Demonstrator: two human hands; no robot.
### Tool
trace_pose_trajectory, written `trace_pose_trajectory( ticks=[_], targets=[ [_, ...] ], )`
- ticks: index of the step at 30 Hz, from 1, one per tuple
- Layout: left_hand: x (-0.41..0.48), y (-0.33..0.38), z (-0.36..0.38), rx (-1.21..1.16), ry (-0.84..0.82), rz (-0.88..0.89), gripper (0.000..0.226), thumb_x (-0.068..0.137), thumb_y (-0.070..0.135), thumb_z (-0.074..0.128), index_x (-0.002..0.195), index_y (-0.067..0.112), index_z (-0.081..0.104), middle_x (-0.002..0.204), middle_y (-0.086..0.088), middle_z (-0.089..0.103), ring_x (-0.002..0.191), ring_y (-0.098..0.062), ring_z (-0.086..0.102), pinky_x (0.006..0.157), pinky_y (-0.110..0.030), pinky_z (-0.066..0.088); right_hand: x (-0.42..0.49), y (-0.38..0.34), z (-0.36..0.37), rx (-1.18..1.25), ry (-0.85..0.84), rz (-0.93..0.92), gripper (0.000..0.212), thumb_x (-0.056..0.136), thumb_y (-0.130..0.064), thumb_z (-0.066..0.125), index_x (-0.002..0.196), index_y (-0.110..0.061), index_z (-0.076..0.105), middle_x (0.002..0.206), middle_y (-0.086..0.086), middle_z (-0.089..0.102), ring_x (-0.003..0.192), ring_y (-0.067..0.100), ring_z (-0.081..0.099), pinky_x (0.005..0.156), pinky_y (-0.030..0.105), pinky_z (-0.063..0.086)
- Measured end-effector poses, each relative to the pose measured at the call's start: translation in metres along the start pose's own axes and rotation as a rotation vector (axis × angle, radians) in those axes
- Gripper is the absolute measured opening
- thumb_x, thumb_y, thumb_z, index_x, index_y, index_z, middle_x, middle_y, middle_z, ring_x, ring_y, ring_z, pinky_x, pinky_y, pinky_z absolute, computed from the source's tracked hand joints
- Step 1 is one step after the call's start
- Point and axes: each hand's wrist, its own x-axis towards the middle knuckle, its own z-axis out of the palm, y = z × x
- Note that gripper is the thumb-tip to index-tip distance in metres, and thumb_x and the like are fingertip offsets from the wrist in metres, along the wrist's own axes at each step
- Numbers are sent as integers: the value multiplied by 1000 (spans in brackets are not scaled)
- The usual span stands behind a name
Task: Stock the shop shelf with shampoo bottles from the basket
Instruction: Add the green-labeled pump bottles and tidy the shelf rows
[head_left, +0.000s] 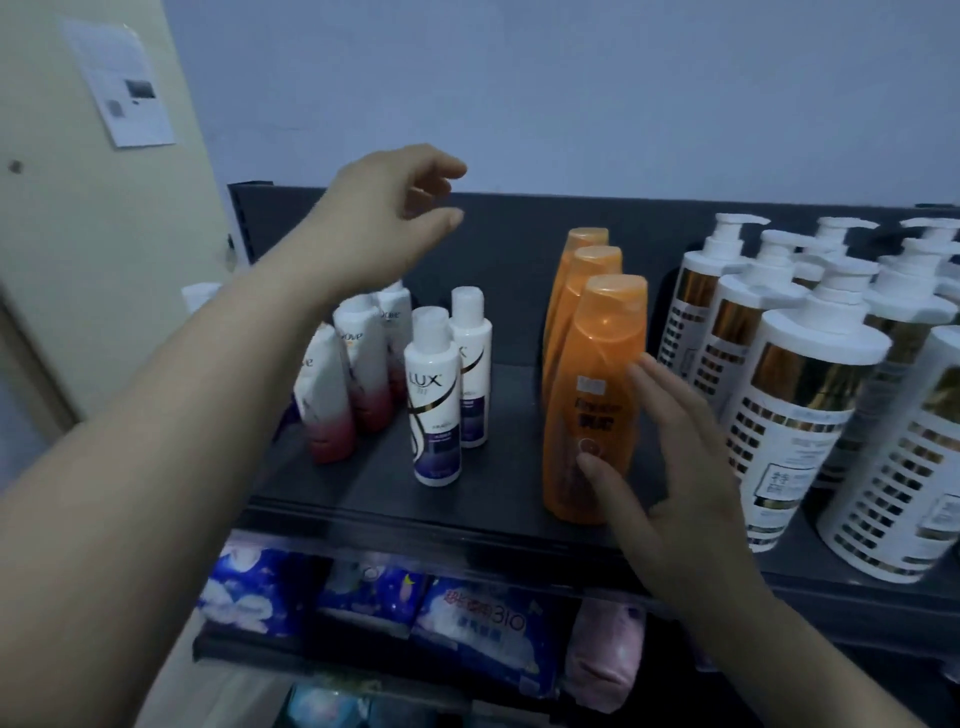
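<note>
Head view: the right hand (680, 467), fingers spread, is touching the front orange bottle (597, 364); the left hand (384, 223) is hovering, loosely open. Recommended: nudging it gently into line, upright.

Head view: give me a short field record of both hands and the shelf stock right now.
left hand: raised over the Dove bottles, holding nothing, fingers loosely curled
right hand: nearly straight fingers and thumb touch the front orange bottle
orange bottles: three upright, lined front to back
Lux bottles: two upright, left of the orange row
pump bottles: white, crowded at the right
shelf: dark, bare gap between Lux and orange
basket: not in view
</note>
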Motion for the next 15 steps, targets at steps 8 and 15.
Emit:
trace_pose_trajectory(
  ticks=[8, 15],
  targets=[
    [-105, -24, 80, -428, 211, -286, 65, 83, 20, 73, 139, 32, 41, 121, 19, 56, 114, -1, 54, 99, -24, 44, 158, -67, 27, -189, -286, -261, 39, 84, -15, 66, 121, -22, 55, 108, -1, 63, 93, 14, 59, 90, 22, 46],
    [-124, -46, 121, -387, 111, -466, 53, 79, 24, 74, 126, 30, 49, 102, 18, 62, 99, -7, 61, 83, -24, 45, 222, -60, 67, -679, -1038, -55, 51, 91, -25, 63, 140, -24, 46, 138, 4, 50, 116, 26, 57, 97, 37, 46]
  ],
)
